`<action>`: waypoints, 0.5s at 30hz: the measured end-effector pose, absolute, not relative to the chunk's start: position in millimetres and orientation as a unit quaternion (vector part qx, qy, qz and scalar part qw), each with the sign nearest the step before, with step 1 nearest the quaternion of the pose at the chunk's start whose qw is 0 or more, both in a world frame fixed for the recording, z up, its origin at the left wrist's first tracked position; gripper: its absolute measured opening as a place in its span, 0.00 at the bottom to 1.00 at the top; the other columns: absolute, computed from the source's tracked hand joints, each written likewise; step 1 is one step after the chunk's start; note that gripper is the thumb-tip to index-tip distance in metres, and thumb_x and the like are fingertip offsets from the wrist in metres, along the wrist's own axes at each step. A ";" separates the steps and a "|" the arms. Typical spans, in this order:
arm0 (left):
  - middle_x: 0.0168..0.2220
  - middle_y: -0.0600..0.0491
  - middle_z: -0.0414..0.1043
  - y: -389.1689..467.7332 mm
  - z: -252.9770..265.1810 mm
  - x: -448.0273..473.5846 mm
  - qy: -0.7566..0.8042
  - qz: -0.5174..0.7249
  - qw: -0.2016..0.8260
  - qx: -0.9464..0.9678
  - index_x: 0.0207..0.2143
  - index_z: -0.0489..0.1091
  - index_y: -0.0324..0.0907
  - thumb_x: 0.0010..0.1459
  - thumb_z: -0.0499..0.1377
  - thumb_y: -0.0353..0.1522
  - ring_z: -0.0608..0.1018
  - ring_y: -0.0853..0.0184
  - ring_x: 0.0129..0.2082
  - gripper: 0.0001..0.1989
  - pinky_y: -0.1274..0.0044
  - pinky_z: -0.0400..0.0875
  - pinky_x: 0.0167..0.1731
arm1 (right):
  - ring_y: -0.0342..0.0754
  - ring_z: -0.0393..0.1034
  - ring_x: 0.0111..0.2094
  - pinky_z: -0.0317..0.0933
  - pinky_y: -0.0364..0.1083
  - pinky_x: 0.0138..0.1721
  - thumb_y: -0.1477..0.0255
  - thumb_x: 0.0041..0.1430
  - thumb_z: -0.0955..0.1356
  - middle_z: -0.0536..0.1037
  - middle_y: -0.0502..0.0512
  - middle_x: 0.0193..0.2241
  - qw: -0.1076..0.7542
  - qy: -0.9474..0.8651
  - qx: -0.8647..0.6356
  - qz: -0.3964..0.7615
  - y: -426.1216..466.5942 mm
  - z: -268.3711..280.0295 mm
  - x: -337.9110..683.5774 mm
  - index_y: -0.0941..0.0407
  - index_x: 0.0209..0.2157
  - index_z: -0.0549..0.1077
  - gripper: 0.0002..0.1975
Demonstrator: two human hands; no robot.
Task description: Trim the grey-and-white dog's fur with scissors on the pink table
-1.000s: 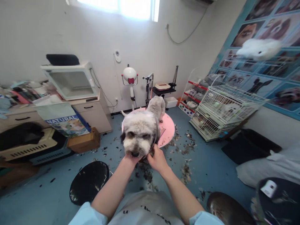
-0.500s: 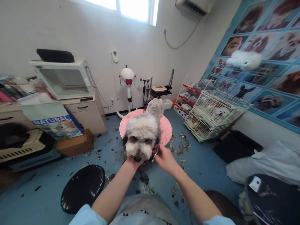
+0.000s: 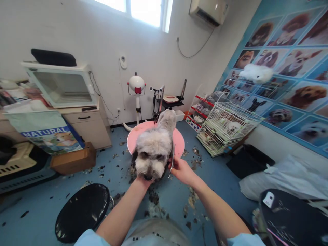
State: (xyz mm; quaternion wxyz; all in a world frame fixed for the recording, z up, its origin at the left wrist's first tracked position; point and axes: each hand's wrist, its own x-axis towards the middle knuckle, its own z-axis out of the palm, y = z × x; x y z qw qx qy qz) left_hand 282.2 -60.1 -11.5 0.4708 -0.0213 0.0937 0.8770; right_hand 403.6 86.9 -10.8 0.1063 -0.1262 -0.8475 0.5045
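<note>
A grey and cream curly-coated dog (image 3: 153, 147) faces me on a round pink tabletop (image 3: 179, 141). My left hand (image 3: 144, 181) cups the dog's chin from below, its fingers hidden behind the muzzle. At the dog's ear on the right side, my right hand (image 3: 181, 169) is closed around the handles of a pair of scissors (image 3: 172, 157). The blades point upward along the side of the head; whether they are apart is hard to tell.
Cut hair (image 3: 153, 197) litters the blue floor. A black round stool (image 3: 83, 212) stands at the lower left. At the lower right, a dark round stool top (image 3: 294, 218) carries more scissors. Wire cages (image 3: 222, 126) with a white dog stand further right.
The view has shifted slightly, moving the room leftward. The scissors stand a little more upright beside the dog's head. My left hand stays under the chin.
</note>
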 end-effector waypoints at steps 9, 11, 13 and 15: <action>0.35 0.45 0.77 -63.1 3.4 288.5 0.115 0.885 0.443 -0.083 0.46 0.76 0.42 0.68 0.44 0.44 0.78 0.59 0.35 0.25 0.66 0.76 0.38 | 0.45 0.70 0.31 0.66 0.45 0.34 0.71 0.44 0.73 0.76 0.49 0.31 0.036 -0.772 -0.148 0.617 96.2 -14.5 397.1 0.55 0.40 0.67 0.20; 0.34 0.46 0.77 -62.8 4.7 290.2 0.112 0.885 0.444 -0.082 0.48 0.76 0.42 0.68 0.44 0.43 0.78 0.59 0.35 0.25 0.67 0.76 0.39 | 0.45 0.71 0.32 0.66 0.44 0.35 0.71 0.42 0.74 0.76 0.49 0.32 0.023 -0.760 -0.144 0.633 98.6 -13.2 396.7 0.55 0.40 0.67 0.22; 0.34 0.46 0.77 -62.2 6.0 291.8 0.115 0.887 0.440 -0.082 0.49 0.76 0.42 0.69 0.42 0.44 0.78 0.59 0.36 0.26 0.67 0.75 0.40 | 0.45 0.71 0.32 0.66 0.44 0.35 0.71 0.40 0.75 0.77 0.49 0.32 0.013 -0.756 -0.132 0.642 101.8 -11.4 396.8 0.56 0.40 0.68 0.22; 0.34 0.47 0.77 -61.7 5.8 293.0 0.116 0.888 0.437 -0.085 0.51 0.75 0.42 0.69 0.41 0.45 0.79 0.59 0.36 0.27 0.68 0.75 0.38 | 0.44 0.71 0.31 0.65 0.44 0.35 0.72 0.40 0.75 0.77 0.48 0.30 0.002 -0.747 -0.127 0.652 105.9 -9.6 397.1 0.56 0.39 0.68 0.22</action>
